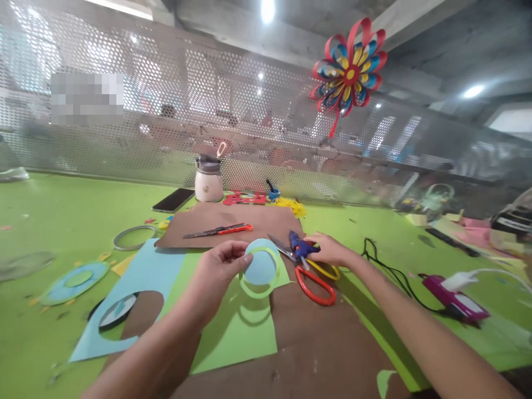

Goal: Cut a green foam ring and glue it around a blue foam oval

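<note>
My left hand [222,274] pinches a light blue paper disc [260,269] together with a thin light green paper ring [257,293], above the sheets. At the right, the fingers of my right hand [328,249] are closed on a small dark blue glue gun [300,244]; part of its handle is hidden. Right below it lie large scissors with red handles [313,287]. A yellow handle [326,270] shows beneath my right wrist. Under my left hand are a green paper sheet [236,338] and a blue sheet with round cutouts [153,271].
Orange-handled scissors [224,230] lie on brown paper [191,219]. Behind stand a bottle [209,183] and a phone [173,200]. A paper ring decoration [77,281] and a tape roll [135,238] lie left. A purple power strip [455,299] with cables sits right.
</note>
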Available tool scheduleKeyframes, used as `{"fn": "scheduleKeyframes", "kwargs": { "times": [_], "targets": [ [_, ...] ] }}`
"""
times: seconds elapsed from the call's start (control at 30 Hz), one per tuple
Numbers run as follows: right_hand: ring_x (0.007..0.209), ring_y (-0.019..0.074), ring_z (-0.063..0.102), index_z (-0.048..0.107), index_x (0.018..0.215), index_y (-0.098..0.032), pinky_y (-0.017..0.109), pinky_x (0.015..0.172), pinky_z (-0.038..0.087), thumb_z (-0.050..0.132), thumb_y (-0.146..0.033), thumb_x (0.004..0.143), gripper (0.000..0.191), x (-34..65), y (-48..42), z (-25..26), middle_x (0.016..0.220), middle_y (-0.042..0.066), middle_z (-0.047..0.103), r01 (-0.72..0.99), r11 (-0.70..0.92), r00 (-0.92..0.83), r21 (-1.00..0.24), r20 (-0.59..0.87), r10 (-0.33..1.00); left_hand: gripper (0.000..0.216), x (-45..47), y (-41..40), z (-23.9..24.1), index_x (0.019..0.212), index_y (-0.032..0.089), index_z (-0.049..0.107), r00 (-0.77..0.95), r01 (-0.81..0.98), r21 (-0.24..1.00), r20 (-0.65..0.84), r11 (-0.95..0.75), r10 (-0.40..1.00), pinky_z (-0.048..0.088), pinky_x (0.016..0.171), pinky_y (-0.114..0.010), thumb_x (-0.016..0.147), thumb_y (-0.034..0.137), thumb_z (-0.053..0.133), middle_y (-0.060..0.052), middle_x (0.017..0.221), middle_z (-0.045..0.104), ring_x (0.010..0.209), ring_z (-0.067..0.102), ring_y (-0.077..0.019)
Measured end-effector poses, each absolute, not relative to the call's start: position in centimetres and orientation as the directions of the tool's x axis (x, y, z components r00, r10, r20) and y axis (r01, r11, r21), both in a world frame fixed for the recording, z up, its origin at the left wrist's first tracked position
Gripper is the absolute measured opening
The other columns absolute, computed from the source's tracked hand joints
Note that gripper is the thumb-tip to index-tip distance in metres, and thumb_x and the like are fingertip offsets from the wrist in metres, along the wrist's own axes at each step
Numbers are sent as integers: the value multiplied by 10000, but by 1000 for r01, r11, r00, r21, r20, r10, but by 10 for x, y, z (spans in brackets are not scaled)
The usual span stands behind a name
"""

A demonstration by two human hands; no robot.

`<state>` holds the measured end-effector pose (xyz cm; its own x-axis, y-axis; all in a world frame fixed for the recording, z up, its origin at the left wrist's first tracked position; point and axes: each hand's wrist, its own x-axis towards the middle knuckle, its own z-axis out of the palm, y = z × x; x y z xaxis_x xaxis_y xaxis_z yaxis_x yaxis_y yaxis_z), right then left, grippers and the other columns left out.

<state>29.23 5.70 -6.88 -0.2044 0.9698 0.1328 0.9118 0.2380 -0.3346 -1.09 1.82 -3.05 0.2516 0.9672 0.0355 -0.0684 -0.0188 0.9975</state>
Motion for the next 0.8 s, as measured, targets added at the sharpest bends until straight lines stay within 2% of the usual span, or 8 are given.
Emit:
{"fn": "scheduleKeyframes", "kwargs": {
  "times": [0.13, 0.23, 0.37, 0.5, 0.67, 0.8],
  "targets": [
    [983, 226, 591, 611, 1010, -154, 436, 840, 473, 579, -251, 865, 177, 273, 33, -43, 1074, 68, 625, 861, 284, -169, -422, 289, 942, 271, -7, 15, -27, 822, 141, 656, 213, -63, 997, 61, -48, 975, 429, 629, -256, 656, 349, 710, -27, 739, 658, 669, 563, -146],
    [824, 166, 630, 597, 963, -164, 306, 754, 504, 421, -247, 931, 197, 234, 5, -25, 908, 47, 658, 771, 366, -149, -522, 411, 899, 255, -5, 13, -27, 802, 147, 657, 182, -55, 996, 84, -75, 980, 436, 633, -262, 646, 342, 710, -22, 728, 661, 666, 574, -149],
    [807, 169, 575, 605, 844, -202, 297, 753, 463, 509, -270, 883, 124, 187, -17, -21, 839, 21, 595, 700, 462, -137, -545, 532, 835, 232, -2, 13, -30, 805, 148, 654, 166, -40, 996, 91, -85, 982, 439, 622, -261, 651, 315, 697, -19, 723, 659, 660, 581, -150],
    [748, 180, 523, 581, 743, -202, 310, 694, 433, 616, -254, 809, 92, 172, -15, -32, 749, 6, 530, 685, 463, -77, -562, 576, 814, 212, 0, 13, -31, 809, 151, 651, 167, -41, 995, 93, -88, 982, 438, 620, -251, 657, 294, 690, -2, 703, 642, 650, 569, -136],
    [663, 148, 505, 579, 723, -206, 268, 610, 428, 592, -174, 813, 97, 173, -12, -37, 711, -15, 509, 632, 484, -47, -605, 594, 803, 195, 1, 11, -30, 821, 151, 664, 193, -18, 993, 115, -114, 974, 446, 632, -255, 681, 286, 668, -18, 724, 655, 674, 576, -146],
    [782, 168, 539, 594, 739, -208, 302, 721, 451, 599, -165, 806, 80, 170, -14, -37, 815, 10, 521, 581, 513, -21, -632, 618, 786, 206, 1, 11, -31, 830, 157, 668, 202, -13, 994, 109, -109, 973, 452, 629, -263, 681, 301, 665, -23, 722, 661, 672, 584, -155]
  ]
}}
